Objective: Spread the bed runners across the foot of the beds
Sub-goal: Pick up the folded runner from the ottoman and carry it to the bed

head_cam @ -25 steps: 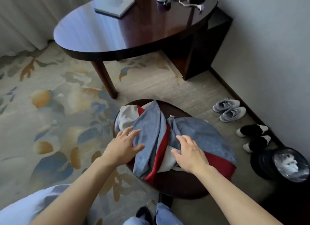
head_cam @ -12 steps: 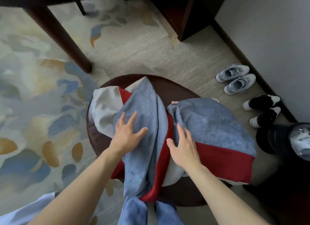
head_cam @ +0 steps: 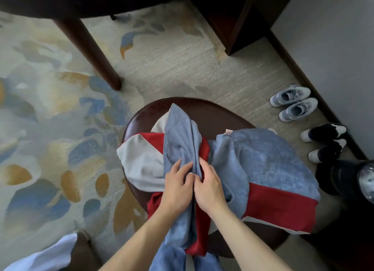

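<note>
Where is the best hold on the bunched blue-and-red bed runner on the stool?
Probably the raised blue fold running down the middle of the bed runner, taken from above with one hand on each side. It stands up as a ridge, and the left hand and right hand already meet there. The stool blocks any approach from below.

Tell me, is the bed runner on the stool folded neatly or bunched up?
Bunched up. The bed runner lies in twisted creases on the stool, and both hands pinch one ridge.

Grey sneakers (head_cam: 293,103) + black pair (head_cam: 323,141) by wall; table leg (head_cam: 91,54) on patterned carpet (head_cam: 50,129).
</note>
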Motion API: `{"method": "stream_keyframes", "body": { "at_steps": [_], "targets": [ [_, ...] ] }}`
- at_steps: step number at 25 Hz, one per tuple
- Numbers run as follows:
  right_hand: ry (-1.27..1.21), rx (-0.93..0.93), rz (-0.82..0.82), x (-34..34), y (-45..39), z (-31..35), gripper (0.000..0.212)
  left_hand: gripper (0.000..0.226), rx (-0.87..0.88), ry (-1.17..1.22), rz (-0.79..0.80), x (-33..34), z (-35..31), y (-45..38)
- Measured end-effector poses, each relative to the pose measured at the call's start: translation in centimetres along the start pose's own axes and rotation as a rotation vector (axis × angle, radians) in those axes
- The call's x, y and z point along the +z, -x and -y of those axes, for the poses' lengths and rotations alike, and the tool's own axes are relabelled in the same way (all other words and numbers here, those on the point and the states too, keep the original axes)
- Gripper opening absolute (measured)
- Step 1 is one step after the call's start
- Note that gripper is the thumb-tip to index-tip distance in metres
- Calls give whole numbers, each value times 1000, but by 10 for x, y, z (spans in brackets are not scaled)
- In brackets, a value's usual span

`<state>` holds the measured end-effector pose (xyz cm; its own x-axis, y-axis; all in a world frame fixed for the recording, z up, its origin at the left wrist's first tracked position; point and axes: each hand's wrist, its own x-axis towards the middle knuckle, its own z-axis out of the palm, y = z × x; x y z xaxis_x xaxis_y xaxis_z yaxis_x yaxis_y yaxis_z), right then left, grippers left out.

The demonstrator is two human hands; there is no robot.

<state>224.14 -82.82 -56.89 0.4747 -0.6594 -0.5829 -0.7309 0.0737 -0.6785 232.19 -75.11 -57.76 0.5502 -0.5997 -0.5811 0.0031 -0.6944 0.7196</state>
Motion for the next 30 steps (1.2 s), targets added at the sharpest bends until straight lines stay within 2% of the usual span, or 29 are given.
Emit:
{"method": "stream_keyframes", "body": {
  "at_steps": [6,13,23,30],
  "targets": [
    [10,-81,71,14,26,67,54,38,8,92,-108,-60,-20,33],
    [79,-307,211,59,94,165,56,41,-3,89,-393,-161,-30,115],
    [186,-713,650,170,288,246,55,42,-109,152,-981,-267,30,337],
    [304,-932,1072,297,478,240,56,39,-277,277,-1417,-299,138,533]
  ]
}}
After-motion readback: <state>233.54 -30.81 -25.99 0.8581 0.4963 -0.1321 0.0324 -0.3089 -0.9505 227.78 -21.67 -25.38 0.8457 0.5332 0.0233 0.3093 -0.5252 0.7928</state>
